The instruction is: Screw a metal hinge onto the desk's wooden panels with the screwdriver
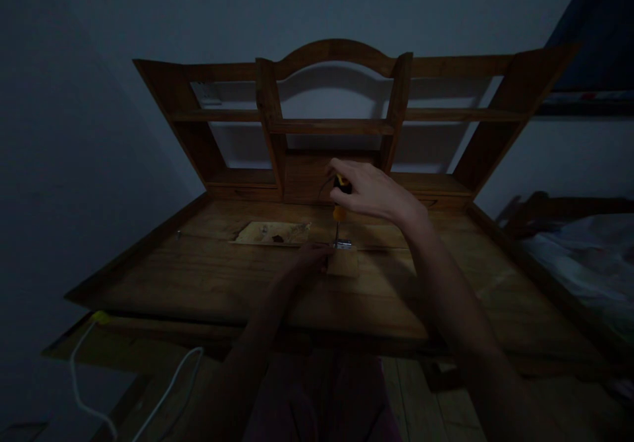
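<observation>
**Screwdriver upright over the small block, both hands in close!**

And here we are near the middle of the desk (198, 277), about midway between its left and right edges, where a small pale wood block (344, 265) lies with a shiny metal piece (345, 244) at its far side. The right hand (369, 191) has its grip closed around the black-and-yellow handle of a screwdriver (339, 213), fingers wrapped about it from above. Down low, the left hand (313, 257) has its fingertips at the block's left side; how tightly that grip is closed, the gloom won't let me tell.

Now, the line that matters: the screwdriver's long axis runs nearly upright, its shaft dropping from the right grip to the left part of the metal piece. That metal piece sits below the right grip and towards the desk's near edge from it, longer from left to right than front to back. The left hand is the nearer of the two, just beside it; the right works from above. Whether the tip is seated in anything is too small to make out.

Off towards the desk's left edge lies a pale, rough-ended wood strip (272, 233) with dark marks, and the shelf unit (327, 127) stands along the back edge. Brands, labels, writing? None I can read, not even on that handle!
</observation>
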The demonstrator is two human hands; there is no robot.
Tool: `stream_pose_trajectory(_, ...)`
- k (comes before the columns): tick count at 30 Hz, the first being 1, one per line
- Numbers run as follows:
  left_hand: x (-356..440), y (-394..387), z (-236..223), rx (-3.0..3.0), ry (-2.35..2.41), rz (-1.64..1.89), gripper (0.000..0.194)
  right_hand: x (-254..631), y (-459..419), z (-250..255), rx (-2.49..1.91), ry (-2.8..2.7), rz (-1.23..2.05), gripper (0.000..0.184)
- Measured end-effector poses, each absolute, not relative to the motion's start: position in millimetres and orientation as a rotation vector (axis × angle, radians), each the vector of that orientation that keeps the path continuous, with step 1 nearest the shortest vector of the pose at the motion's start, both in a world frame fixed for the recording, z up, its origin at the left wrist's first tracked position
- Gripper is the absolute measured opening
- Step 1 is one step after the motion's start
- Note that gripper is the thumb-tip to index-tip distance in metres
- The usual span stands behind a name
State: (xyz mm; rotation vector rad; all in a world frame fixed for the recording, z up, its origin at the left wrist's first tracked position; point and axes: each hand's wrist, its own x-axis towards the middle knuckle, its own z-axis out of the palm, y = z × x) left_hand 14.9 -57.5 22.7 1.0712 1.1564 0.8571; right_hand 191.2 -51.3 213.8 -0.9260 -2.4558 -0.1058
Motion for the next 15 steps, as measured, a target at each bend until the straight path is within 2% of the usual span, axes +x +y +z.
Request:
stream_pose_trajectory(7,10.0,-52.7,14.5,1.071,1.115,0.841,0.030,189.4,-48.5,211.7,-0.896,-2.450,-0.121,0.029)
stream_pose_trajectory(15,13.6,-55.6,18.8,1.063,1.132,0.852,0.025,192.0,-50.6,213.1,-0.903,-2.472,-0.082,0.034)
